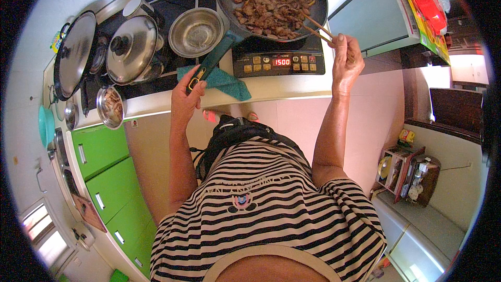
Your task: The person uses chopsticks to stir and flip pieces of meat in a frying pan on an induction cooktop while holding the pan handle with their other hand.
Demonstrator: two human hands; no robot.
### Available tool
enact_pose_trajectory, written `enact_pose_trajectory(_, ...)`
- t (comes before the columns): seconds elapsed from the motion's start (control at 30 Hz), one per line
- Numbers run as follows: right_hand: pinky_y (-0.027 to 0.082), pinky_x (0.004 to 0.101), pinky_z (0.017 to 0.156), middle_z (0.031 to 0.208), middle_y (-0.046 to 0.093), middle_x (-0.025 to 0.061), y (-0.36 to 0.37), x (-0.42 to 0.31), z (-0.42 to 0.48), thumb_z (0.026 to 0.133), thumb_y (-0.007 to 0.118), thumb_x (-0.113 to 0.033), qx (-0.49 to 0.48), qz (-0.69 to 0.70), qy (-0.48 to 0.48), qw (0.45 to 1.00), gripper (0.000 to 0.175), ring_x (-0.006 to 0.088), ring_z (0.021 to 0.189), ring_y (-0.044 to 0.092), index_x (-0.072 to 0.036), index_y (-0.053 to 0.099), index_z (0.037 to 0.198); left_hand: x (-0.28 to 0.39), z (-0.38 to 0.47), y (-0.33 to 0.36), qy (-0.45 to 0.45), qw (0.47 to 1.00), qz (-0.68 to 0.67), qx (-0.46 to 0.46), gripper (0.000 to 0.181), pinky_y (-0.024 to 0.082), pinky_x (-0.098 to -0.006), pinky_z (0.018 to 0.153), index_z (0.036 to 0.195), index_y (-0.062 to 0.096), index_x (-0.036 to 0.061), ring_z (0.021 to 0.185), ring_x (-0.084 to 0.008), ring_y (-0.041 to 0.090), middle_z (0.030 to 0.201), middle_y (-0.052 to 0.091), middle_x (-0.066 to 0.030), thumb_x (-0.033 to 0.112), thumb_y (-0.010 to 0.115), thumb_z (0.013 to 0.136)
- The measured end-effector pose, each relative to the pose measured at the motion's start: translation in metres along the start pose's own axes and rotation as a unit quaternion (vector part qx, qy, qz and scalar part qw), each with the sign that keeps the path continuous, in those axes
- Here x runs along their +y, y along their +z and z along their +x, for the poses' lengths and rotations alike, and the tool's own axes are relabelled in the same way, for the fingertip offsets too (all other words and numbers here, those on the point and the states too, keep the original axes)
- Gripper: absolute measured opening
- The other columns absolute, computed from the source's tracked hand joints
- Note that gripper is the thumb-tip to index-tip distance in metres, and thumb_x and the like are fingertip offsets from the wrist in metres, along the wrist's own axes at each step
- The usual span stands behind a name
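A dark frying pan (229,4) sits on a black induction cooktop (280,56) whose display shows lit red digits. Browned sliced meat (270,6) is spread over the pan's bottom. My left hand (188,93) grips the pan's long dark handle (214,56), which bears a gold mark. In my right hand (347,56) is a pair of wooden chopsticks (319,27), their tips among the meat at the pan's right side. A teal cloth (231,84) lies on the counter edge under the handle.
An empty metal bowl (195,33) stands left of the pan. Beyond it are a lidded steel pot (133,49), a large upright lid (76,55), a white mug (135,6) and a bowl of food pieces (110,106). A red item (426,6) lies at the upper right.
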State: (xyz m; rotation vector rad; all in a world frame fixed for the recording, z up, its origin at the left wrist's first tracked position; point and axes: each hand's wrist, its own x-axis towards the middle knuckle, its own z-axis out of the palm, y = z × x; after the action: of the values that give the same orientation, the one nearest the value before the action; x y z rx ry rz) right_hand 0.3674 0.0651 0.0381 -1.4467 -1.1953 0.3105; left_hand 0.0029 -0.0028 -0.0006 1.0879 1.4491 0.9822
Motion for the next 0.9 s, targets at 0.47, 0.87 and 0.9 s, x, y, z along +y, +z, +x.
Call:
enact_pose_trajectory(0.47, 0.05, 0.0263, 0.063, 0.075, 0.068, 0.0065, 0.002, 0.0048, -0.0007, 0.097, 0.062, -0.023, 0.009, 0.002, -0.009, 1.0, 0.023, 0.0096, 0.071, 0.062, -0.002, 0.066, 0.088, -0.0004, 0.0004, -0.0004, 0.004, 1.0, -0.011, -0.008, 0.047, 0.037, -0.0184, 0.042, 0.135, 0.056, 0.0093, 0.05, -0.0027, 0.043, 0.071, 0.055, 0.0008, 0.017, 0.068, 0.09)
enact_pose_trajectory(0.87, 0.06, 0.0336, 0.073, 0.084, 0.071, 0.0093, 0.0021, 0.0049, -0.0008, 0.098, 0.06, -0.029, -0.008, -0.013, 0.001, 1.0, 0.028, 0.0168, 0.079, 0.07, -0.003, 0.068, 0.093, 0.0009, -0.0002, 0.0008, 0.007, 1.0, -0.008, -0.005, 0.047, 0.037, -0.0185, 0.042, 0.135, 0.056, 0.0098, 0.052, -0.003, 0.044, 0.072, 0.055, 0.0005, 0.017, 0.068, 0.09)
enact_pose_trajectory(0.9, 0.06, 0.0334, 0.073, 0.084, 0.071, 0.0095, 0.002, 0.0071, -0.001, 0.098, 0.06, -0.029, -0.011, -0.012, -0.009, 1.0, 0.028, 0.017, 0.079, 0.07, -0.002, 0.068, 0.094, 0.0008, -0.0002, 0.0007, 0.007, 1.0, -0.008, -0.005, 0.047, 0.037, -0.0185, 0.042, 0.135, 0.056, 0.0098, 0.052, -0.003, 0.044, 0.072, 0.055, 0.0005, 0.017, 0.068, 0.09)
